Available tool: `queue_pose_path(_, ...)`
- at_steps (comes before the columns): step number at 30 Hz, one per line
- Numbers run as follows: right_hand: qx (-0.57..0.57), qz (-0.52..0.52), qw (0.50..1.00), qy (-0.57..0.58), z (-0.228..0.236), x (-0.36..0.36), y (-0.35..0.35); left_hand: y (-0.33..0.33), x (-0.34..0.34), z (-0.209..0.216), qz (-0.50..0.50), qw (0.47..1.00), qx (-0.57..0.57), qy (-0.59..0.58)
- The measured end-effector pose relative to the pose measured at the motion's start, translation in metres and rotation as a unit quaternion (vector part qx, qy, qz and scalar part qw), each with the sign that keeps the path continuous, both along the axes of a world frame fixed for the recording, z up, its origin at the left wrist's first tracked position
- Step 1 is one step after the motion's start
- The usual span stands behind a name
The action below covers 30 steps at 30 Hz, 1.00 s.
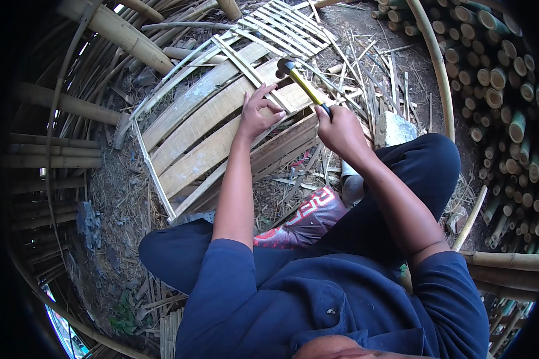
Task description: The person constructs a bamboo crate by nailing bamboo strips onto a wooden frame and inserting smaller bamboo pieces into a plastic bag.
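My right hand (342, 131) is wrapped round the black grip of a hammer (306, 87) with a yellow handle. The dark hammer head hangs over the top of a slatted wooden crate (188, 157), close to its far right part. At the crate's near right edge, my left hand (260, 113) has its thumb and index finger brought together in a pinch, the other fingers raised. Whatever lies between those fingertips is too small to make out. A narrow pale strip (244, 62) runs across the crate's broad slats, beside my left fingers.
Beyond the crate lies a lattice panel of thin slats (284, 30). Cut bamboo poles (496, 78) are stacked at the right. A pale block (395, 129) sits by my right knee, a printed sack (308, 222) between my legs. Scraps of bamboo litter the ground.
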State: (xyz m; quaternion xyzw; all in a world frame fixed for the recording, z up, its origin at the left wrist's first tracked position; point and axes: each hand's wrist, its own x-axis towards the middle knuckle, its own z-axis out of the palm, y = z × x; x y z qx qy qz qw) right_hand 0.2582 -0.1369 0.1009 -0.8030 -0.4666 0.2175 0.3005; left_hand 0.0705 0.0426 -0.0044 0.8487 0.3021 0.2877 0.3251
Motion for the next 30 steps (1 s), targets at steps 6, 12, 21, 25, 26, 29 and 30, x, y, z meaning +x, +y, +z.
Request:
queue_pose_path(6, -0.048, -0.022, 0.997, 0.059, 0.009, -0.004, 0.011, 0.0, -0.001, 0.001, -0.008, 1.0, -0.01, -0.005)
queue_pose_path(12, -0.067, -0.027, 0.994, 0.076, -0.01, -0.008, 0.023, 0.006, -0.001, -0.003, 0.005, 0.993, -0.093, -0.068)
queue_pose_path(21, 0.005, -0.048, 0.985, 0.168, -0.057, -0.016, 0.048, 0.01, -0.008, 0.006, 0.017, 0.993, -0.11, -0.05)
queue_pose_path(25, -0.012, -0.057, 0.982, 0.182, -0.066, -0.015, 0.054, 0.007, -0.041, 0.018, 0.036, 0.996, -0.076, 0.006)
queue_pose_path(26, -0.023, -0.059, 0.98, 0.187, -0.069, -0.012, 0.055, 0.006, -0.051, 0.021, 0.066, 0.997, -0.038, 0.033)
queue_pose_path(29, -0.032, -0.035, 0.982, 0.183, -0.066, -0.024, 0.06, 0.021, -0.128, 0.026, 0.267, 0.963, 0.005, 0.021)
queue_pose_path(30, -0.042, -0.03, 0.981, 0.186, -0.065, -0.027, 0.063, 0.025, -0.16, 0.03, 0.355, 0.933, 0.022, 0.044)
